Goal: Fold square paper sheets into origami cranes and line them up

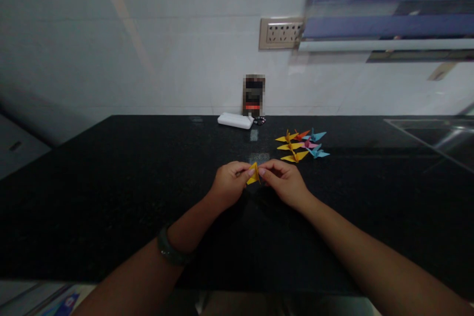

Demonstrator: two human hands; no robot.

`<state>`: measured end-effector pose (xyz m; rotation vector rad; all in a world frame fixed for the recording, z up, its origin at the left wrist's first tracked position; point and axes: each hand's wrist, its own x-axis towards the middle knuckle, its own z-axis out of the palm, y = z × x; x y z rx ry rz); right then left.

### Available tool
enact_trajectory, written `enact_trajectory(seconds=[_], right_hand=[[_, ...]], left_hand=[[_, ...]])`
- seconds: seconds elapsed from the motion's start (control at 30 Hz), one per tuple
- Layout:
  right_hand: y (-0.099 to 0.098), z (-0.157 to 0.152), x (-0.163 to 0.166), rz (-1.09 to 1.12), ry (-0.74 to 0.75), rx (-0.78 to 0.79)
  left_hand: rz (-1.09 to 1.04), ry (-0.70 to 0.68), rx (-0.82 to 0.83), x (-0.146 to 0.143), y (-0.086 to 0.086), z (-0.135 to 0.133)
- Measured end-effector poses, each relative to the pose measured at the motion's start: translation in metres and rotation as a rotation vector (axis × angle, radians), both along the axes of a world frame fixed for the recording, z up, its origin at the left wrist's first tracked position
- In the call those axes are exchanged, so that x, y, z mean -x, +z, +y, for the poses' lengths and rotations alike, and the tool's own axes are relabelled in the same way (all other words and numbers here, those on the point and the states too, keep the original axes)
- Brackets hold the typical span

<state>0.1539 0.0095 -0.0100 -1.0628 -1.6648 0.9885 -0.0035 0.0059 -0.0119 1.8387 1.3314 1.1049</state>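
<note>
A small piece of folded yellow paper [254, 175] is held just above the dark countertop, between my two hands. My left hand [230, 181] pinches its left side between thumb and fingers. On the other side, my right hand [286, 181] grips the paper's right edge with thumb and forefinger. The fingers hide part of the folds. Just beyond my right hand stand several folded paper cranes in short rows: yellow cranes [295, 157] on the left, an orange crane [302, 135] and a pink crane [308, 143] in the middle, and blue cranes [317, 152] on the right.
The black glossy countertop [111, 197] runs back to a pale tiled wall [166, 59]. A white oblong device [235, 120] lies near the wall, beside a blurred-out upright object [254, 95]. A wall socket [281, 33] is above. A sink-like edge [425, 140] shows at right.
</note>
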Motion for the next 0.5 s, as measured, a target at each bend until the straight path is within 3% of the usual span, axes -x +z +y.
enact_trajectory(seconds=[0.5], right_hand=[[0.0017, -0.0008, -0.0009, -0.081, -0.009, -0.087]], left_hand=[[0.121, -0.001, -0.056, 0.0002, 0.0039, -0.0019]])
